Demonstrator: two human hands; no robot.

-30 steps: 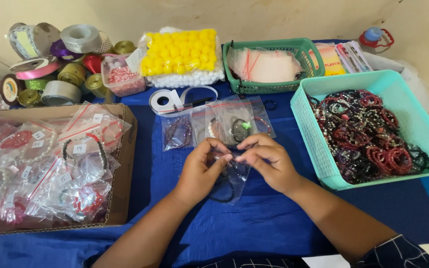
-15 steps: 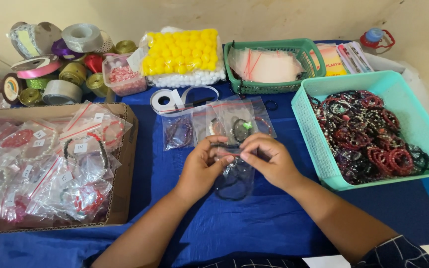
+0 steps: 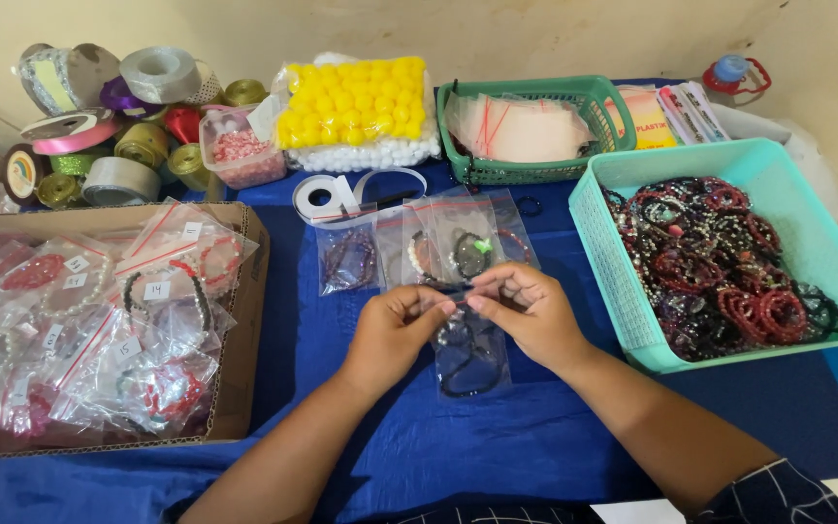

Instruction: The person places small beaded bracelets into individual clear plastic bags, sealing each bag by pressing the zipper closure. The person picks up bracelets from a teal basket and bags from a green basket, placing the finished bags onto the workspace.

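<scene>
A: Item in hand — small clear bag [image 3: 470, 351] with a dark bracelet inside, held just above the blue surface [image 3: 361, 446].
B: Left hand [image 3: 395, 335] pinched shut on the bag's top edge; right hand [image 3: 528, 312] likewise, fingertips nearly touching.
A: Handling note — best pressed evenly along the strip from one end to the other, bag kept flat, bracelet well below the seal.
B: Counts — filled bags [image 3: 429, 247] beyond the hands: about four. Teal basket [image 3: 632, 320] of loose bracelets: one. Green basket [image 3: 506, 170] of empty bags: one. Cardboard box [image 3: 240, 340] of packed bags: one, contents too many to count.
</scene>
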